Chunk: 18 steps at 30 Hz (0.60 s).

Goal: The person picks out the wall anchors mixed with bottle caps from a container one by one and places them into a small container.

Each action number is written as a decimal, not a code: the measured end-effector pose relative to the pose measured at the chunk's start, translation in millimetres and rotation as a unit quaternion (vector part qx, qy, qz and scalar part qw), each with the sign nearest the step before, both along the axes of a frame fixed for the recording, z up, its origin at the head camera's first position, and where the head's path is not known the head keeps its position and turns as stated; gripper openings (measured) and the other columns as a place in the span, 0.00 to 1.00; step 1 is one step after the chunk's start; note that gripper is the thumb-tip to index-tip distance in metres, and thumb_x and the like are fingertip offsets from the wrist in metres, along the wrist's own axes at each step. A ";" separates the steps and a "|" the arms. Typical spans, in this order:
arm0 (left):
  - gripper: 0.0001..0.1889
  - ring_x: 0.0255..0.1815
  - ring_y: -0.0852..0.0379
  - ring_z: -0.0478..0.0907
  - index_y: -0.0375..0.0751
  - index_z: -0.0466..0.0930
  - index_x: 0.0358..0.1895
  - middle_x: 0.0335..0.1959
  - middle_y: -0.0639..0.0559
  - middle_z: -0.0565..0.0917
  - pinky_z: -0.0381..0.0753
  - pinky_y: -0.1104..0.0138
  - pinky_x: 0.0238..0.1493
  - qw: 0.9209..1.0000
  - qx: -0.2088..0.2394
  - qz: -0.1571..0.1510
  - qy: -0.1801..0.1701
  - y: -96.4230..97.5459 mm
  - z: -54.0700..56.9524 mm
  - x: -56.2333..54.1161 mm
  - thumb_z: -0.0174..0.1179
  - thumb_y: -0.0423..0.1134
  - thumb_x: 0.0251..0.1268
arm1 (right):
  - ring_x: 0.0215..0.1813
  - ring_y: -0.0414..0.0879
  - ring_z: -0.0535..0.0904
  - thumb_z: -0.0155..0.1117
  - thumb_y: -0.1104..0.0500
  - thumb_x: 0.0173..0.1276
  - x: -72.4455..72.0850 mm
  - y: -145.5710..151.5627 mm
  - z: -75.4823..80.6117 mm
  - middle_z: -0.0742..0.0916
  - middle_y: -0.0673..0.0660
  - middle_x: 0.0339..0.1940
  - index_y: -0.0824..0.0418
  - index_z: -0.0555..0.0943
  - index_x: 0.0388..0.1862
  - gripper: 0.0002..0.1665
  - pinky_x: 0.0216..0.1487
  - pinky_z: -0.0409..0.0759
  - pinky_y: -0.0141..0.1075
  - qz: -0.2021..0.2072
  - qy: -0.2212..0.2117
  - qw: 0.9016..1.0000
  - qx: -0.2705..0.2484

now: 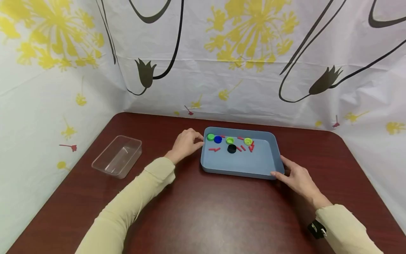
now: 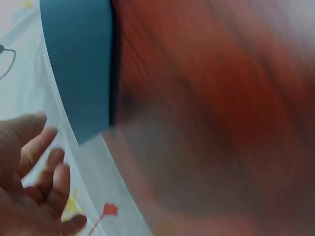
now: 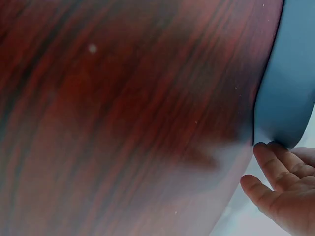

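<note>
A blue-grey tray rests on the table with several bottle caps and short red sticks inside. Toward its back left are a green cap and a blue cap; a black cap lies nearer the middle. Red sticks are scattered around the caps. My left hand is beside the tray's left wall, its fingers loosely bent; the left wrist view shows a gap between them and the tray. At the front right corner, my right hand touches the tray's outer wall with fairly straight fingers.
A clear plastic container stands on the left part of the dark wooden table. White patterned sheeting hangs behind the table and along its sides.
</note>
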<state>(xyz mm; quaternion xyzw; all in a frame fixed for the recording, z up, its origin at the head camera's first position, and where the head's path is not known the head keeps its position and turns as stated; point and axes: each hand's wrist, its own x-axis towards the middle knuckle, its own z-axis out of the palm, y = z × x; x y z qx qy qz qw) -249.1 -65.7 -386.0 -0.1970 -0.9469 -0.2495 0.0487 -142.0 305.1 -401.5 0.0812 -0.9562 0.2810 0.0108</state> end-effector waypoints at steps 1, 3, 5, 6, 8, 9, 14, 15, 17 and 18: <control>0.11 0.47 0.49 0.75 0.44 0.86 0.43 0.43 0.47 0.81 0.75 0.59 0.47 1.000 0.010 0.015 -0.005 3.0 -1.3 2.0 0.64 0.43 0.60 | 0.50 0.64 0.80 0.65 0.45 0.62 -0.1 -0.5 -0.8 0.72 0.76 0.61 0.73 0.58 0.70 0.49 0.45 0.78 0.51 0.000 0.004 1.000 0.002; 0.11 0.49 0.48 0.73 0.46 0.86 0.43 0.46 0.47 0.80 0.74 0.58 0.47 0.999 0.024 0.044 -0.012 9.2 -3.6 6.5 0.63 0.45 0.60 | 0.49 0.64 0.80 0.66 0.46 0.62 -0.2 -1.1 -2.2 0.72 0.76 0.61 0.74 0.58 0.70 0.49 0.45 0.79 0.51 -0.001 0.010 1.000 0.004; 0.11 0.50 0.48 0.72 0.47 0.86 0.43 0.49 0.47 0.79 0.73 0.58 0.47 0.997 0.037 0.069 -0.016 16.4 -5.0 11.2 0.63 0.46 0.60 | 0.49 0.64 0.80 0.66 0.46 0.61 -0.3 -0.4 -2.8 0.72 0.77 0.61 0.74 0.58 0.69 0.49 0.44 0.79 0.51 -0.003 0.017 1.000 0.004; 0.11 0.51 0.47 0.71 0.48 0.86 0.43 0.50 0.46 0.78 0.73 0.57 0.46 0.996 0.043 0.079 -0.015 19.7 -5.9 13.4 0.63 0.47 0.60 | 0.49 0.64 0.80 0.66 0.46 0.61 -0.3 -0.1 -3.2 0.72 0.77 0.61 0.74 0.58 0.69 0.49 0.44 0.78 0.52 -0.003 0.021 1.000 0.004; 0.12 0.51 0.47 0.70 0.48 0.86 0.43 0.50 0.46 0.78 0.72 0.57 0.46 0.994 0.050 0.098 -0.013 25.6 -8.0 17.7 0.63 0.47 0.59 | 0.48 0.63 0.81 0.67 0.46 0.61 -0.2 0.5 -4.4 0.72 0.77 0.61 0.75 0.59 0.69 0.49 0.44 0.78 0.52 -0.002 0.031 0.999 0.004; 0.12 0.51 0.47 0.70 0.49 0.86 0.43 0.50 0.46 0.78 0.71 0.57 0.46 0.993 0.052 0.107 -0.013 28.2 -9.2 19.8 0.64 0.47 0.59 | 0.47 0.63 0.81 0.67 0.47 0.60 -0.1 0.8 -5.2 0.73 0.77 0.60 0.75 0.59 0.68 0.49 0.44 0.78 0.52 -0.001 0.037 0.999 0.004; 0.12 0.48 0.50 0.70 0.50 0.86 0.43 0.47 0.49 0.79 0.67 0.58 0.45 0.989 0.048 0.139 -0.016 37.1 -15.2 28.4 0.64 0.48 0.58 | 0.46 0.62 0.80 0.68 0.48 0.60 0.3 1.4 -9.1 0.73 0.77 0.59 0.76 0.61 0.67 0.48 0.43 0.77 0.52 0.000 0.054 0.999 0.008; 0.12 0.47 0.50 0.70 0.50 0.86 0.43 0.46 0.49 0.79 0.66 0.58 0.45 0.989 0.045 0.141 -0.016 37.9 -16.0 29.4 0.64 0.49 0.58 | 0.46 0.61 0.80 0.68 0.48 0.60 0.3 1.2 -9.8 0.74 0.77 0.59 0.75 0.61 0.67 0.48 0.43 0.77 0.52 0.000 0.055 0.998 0.009; 0.12 0.46 0.51 0.69 0.50 0.86 0.42 0.46 0.50 0.79 0.65 0.59 0.44 0.989 0.037 0.140 -0.015 38.2 -17.3 30.2 0.65 0.49 0.58 | 0.45 0.60 0.79 0.68 0.47 0.60 0.1 0.2 -10.9 0.74 0.77 0.59 0.75 0.61 0.68 0.48 0.43 0.77 0.52 -0.001 0.055 0.998 0.011; 0.12 0.45 0.52 0.69 0.51 0.86 0.42 0.45 0.51 0.79 0.64 0.60 0.43 0.990 0.031 0.136 -0.012 37.5 -17.7 29.7 0.65 0.49 0.58 | 0.46 0.61 0.79 0.68 0.48 0.60 0.0 -0.5 -11.3 0.74 0.77 0.59 0.75 0.61 0.68 0.48 0.44 0.77 0.53 -0.001 0.054 0.999 0.009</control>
